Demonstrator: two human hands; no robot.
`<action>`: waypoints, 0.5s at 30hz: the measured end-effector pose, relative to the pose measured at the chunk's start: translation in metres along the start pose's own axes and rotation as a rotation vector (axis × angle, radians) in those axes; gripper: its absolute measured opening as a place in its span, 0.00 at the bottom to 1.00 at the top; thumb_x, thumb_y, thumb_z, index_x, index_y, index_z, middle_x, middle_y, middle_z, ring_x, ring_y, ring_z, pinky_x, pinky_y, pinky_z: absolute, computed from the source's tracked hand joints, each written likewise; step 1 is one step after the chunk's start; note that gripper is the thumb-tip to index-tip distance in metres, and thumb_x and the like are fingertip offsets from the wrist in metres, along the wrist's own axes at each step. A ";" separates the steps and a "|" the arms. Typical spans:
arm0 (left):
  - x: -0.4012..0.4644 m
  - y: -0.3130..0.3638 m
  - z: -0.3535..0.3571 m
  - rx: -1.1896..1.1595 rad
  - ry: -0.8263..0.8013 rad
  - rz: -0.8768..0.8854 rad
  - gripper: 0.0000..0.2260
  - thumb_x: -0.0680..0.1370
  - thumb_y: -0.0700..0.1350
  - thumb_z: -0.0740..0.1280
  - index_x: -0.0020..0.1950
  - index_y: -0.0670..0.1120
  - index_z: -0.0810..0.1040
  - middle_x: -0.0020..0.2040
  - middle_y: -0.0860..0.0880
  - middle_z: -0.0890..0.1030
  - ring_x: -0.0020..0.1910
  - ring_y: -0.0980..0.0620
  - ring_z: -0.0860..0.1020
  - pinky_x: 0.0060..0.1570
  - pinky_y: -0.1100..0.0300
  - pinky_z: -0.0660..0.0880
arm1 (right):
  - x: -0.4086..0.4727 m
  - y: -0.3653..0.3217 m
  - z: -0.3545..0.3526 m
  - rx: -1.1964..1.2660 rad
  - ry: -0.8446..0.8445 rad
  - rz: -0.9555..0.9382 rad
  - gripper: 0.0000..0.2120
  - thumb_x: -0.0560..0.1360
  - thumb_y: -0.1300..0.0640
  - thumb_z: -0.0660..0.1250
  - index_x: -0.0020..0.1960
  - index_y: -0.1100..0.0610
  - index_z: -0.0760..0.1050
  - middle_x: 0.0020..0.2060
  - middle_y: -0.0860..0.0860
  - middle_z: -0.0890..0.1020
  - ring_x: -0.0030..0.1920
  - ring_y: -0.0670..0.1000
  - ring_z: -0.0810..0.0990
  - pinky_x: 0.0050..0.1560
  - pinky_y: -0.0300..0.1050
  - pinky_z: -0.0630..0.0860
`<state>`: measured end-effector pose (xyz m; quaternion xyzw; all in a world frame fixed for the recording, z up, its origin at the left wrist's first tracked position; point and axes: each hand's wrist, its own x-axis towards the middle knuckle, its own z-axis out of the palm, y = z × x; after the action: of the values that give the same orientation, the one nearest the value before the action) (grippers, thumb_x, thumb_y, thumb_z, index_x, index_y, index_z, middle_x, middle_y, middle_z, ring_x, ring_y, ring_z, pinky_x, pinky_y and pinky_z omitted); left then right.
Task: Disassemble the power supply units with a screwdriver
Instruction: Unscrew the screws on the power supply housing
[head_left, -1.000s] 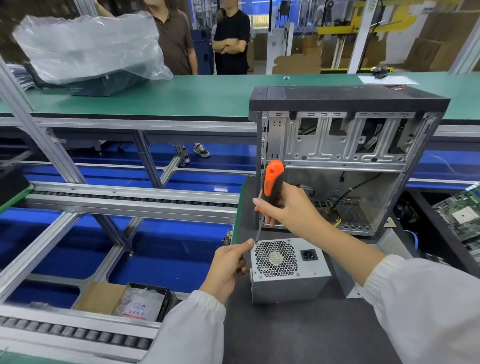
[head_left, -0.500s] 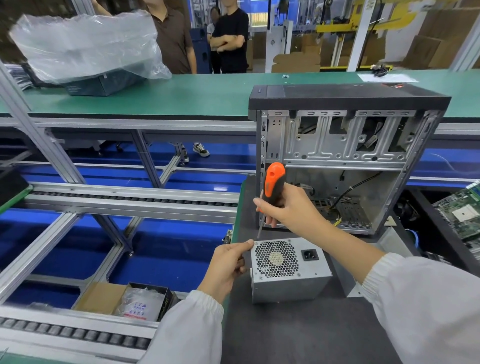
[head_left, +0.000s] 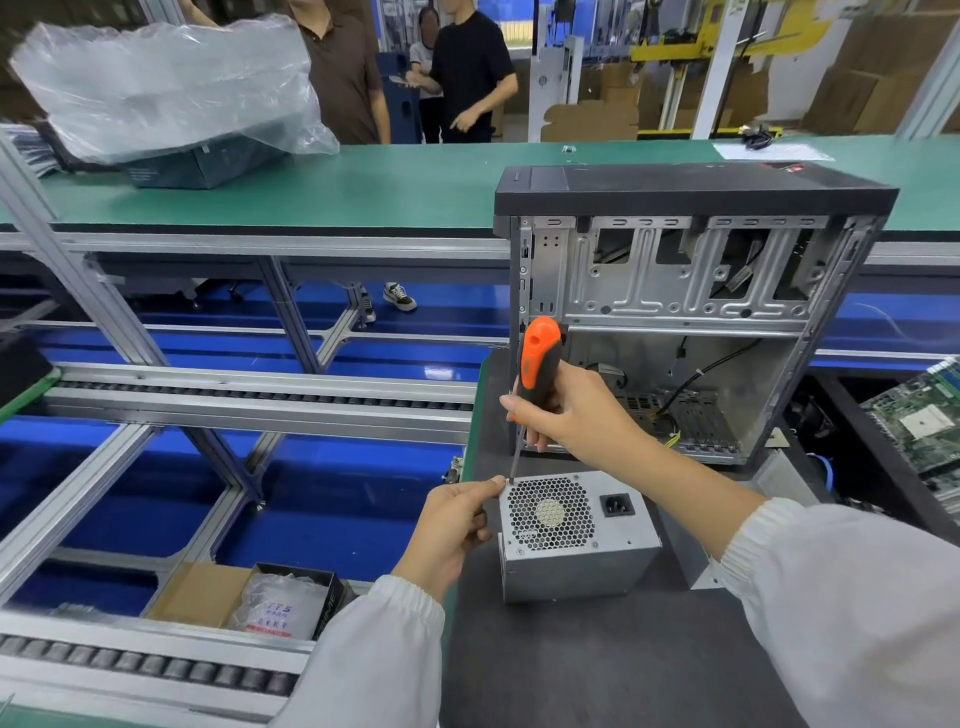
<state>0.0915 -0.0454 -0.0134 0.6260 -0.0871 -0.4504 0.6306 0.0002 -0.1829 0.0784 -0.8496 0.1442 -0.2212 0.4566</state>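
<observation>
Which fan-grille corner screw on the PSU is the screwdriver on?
The far-left corner screw, beside the left hand's thumb. The screwdriver tip sits there; the other grille corners are untouched.

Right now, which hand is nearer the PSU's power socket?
Right. The right hand grips the screwdriver above the power supply, up-left of the socket; the left hand holds the unit's far left edge.
</observation>
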 end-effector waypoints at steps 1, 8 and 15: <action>0.000 0.000 0.000 0.006 0.000 0.000 0.10 0.78 0.42 0.69 0.50 0.34 0.82 0.21 0.52 0.67 0.25 0.55 0.59 0.26 0.64 0.62 | 0.000 0.000 0.000 -0.005 -0.006 0.003 0.13 0.76 0.48 0.67 0.47 0.59 0.73 0.31 0.54 0.82 0.30 0.54 0.82 0.36 0.51 0.81; 0.006 0.011 -0.010 0.581 0.123 0.383 0.11 0.76 0.47 0.71 0.38 0.41 0.81 0.26 0.49 0.66 0.28 0.52 0.63 0.32 0.59 0.64 | 0.011 -0.011 -0.007 -0.055 -0.150 0.054 0.09 0.74 0.53 0.71 0.46 0.55 0.72 0.31 0.47 0.82 0.30 0.45 0.81 0.31 0.38 0.78; 0.004 0.028 -0.013 0.711 0.017 0.709 0.08 0.73 0.50 0.74 0.51 0.52 0.82 0.27 0.59 0.70 0.28 0.61 0.66 0.32 0.71 0.64 | 0.031 -0.019 -0.018 -0.172 -0.213 0.042 0.16 0.71 0.51 0.74 0.52 0.59 0.74 0.33 0.56 0.83 0.24 0.47 0.79 0.29 0.35 0.73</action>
<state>0.1153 -0.0443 0.0067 0.7378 -0.4373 -0.1458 0.4931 0.0182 -0.1991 0.1104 -0.9009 0.1312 -0.1069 0.3996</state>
